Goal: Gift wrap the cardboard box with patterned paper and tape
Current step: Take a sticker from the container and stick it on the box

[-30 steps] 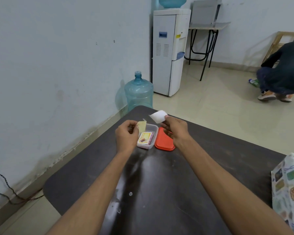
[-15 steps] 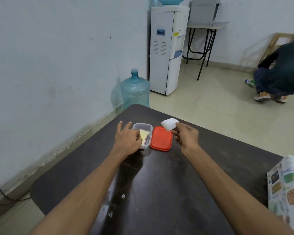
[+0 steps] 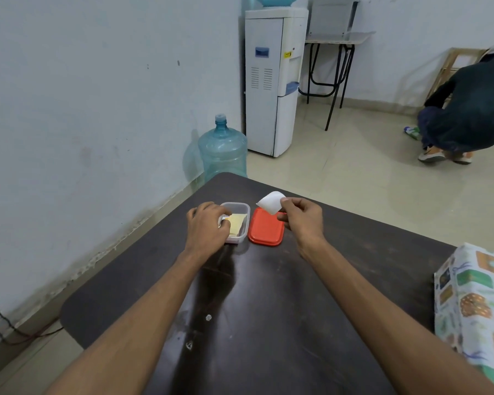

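Note:
The box wrapped in patterned paper (image 3: 474, 306) stands at the table's right edge, far from both hands. My right hand (image 3: 303, 219) pinches a small curled white piece (image 3: 270, 202) between thumb and fingers, just above a red lid (image 3: 265, 232). My left hand (image 3: 208, 226) rests on the left side of a small clear plastic container (image 3: 241, 208), with its fingers curled over the rim. A yellowish strip (image 3: 236, 223) lies inside the container, partly hidden by my thumb.
The dark table (image 3: 268, 323) reaches to the bottom of the view. Beyond its far corner stand a blue water jug (image 3: 222, 151) and a white water dispenser (image 3: 271, 81). A person (image 3: 468, 109) crouches on the floor at the far right.
My left hand has laid the yellowish strip into the container and now rests on its rim. My right hand has shifted a little to the right, still pinching the white piece.

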